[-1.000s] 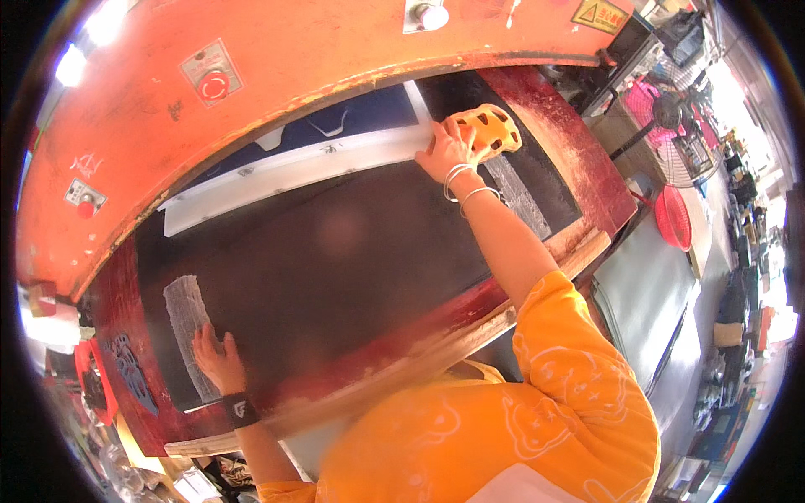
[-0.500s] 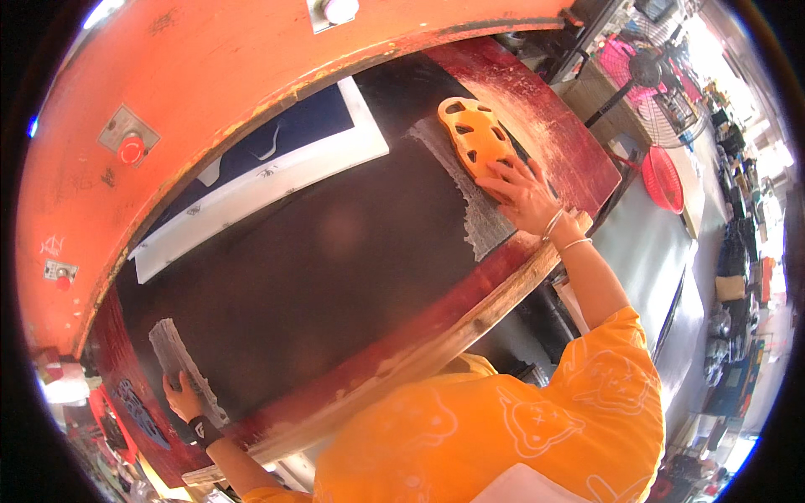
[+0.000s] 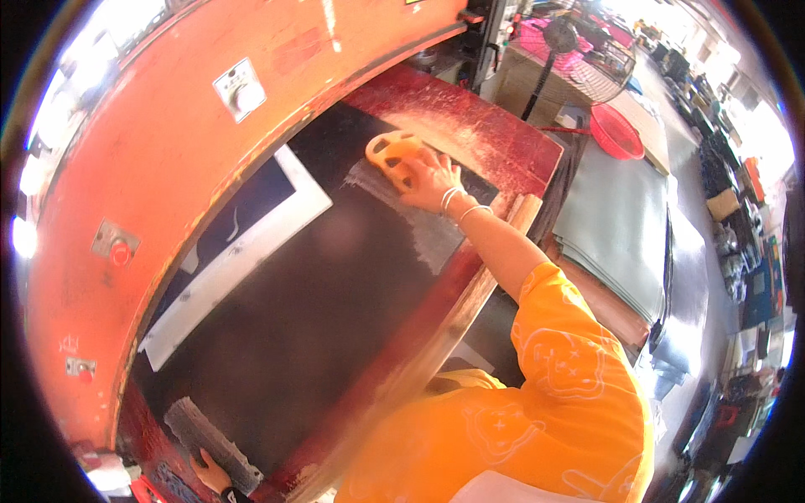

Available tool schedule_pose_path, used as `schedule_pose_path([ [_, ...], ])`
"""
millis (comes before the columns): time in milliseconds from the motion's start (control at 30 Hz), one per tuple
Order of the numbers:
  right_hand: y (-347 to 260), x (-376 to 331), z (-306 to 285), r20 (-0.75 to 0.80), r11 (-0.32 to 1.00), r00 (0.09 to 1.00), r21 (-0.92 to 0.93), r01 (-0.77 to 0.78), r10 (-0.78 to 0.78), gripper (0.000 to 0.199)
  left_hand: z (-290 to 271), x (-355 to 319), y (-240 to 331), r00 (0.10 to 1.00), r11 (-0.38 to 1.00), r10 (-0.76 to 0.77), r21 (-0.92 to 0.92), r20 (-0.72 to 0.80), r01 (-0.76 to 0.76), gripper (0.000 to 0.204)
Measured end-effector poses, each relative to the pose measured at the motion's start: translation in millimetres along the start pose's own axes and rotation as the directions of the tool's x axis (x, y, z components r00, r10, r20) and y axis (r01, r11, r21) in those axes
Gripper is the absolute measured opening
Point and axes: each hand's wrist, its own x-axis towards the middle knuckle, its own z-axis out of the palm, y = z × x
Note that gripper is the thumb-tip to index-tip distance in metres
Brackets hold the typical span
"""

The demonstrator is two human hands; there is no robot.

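Observation:
My right hand (image 3: 432,178) is curled over the near end of an orange sole-shaped piece with cut-out holes (image 3: 391,151). The piece lies at the far right of a dark work board (image 3: 293,335), over the end of a worn grey strip (image 3: 432,239). Part of it is hidden under my fingers. At the lower left my left hand (image 3: 211,474) rests with fingers apart beside a second grey strip (image 3: 210,440). It holds nothing that I can see.
An orange machine (image 3: 168,168) with buttons arches over the board's far side. Beneath its edge lies a white frame (image 3: 243,260) around a dark blue sheet. Red board edges and a wooden bar border the work area. Grey sheets (image 3: 616,226), a red basket (image 3: 619,134) and a fan stand right.
The view has turned, so the scene sits differently. My right hand now covers more of the orange piece. My left hand stays beside the left strip, lower in view.

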Motion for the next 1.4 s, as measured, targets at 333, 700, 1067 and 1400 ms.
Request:
schedule_pose_path([
  [333, 123, 30, -34, -0.057, 0.985, 0.994, 0.154, -0.081, 0.09, 0.06, -64, -16, -5, 0.975, 0.998, 0.066, -0.026, 0.214, -0.062, 0.047],
  [700, 29, -16, 11, 0.16, 0.999, 0.986, -0.003, 0.036, -0.035, 0.033, -93, -10, 24, 0.947, 0.974, 0.051, -0.225, 0.317, 0.023, 0.043],
  [1067, 41, -68, -81, 0.413, 0.94, 0.883, -0.331, -0.082, 0.223, 0.038, -95, -53, 62, 0.949, 0.986, 0.047, -0.166, 0.313, 0.006, 0.056],
  [1400, -12, -52, -44, 0.323, 0.986, 0.947, 0.157, -0.056, 0.002, 0.051, -157, -63, 94, 0.923, 0.809, 0.344, -0.445, -0.17, -0.384, 0.046],
])
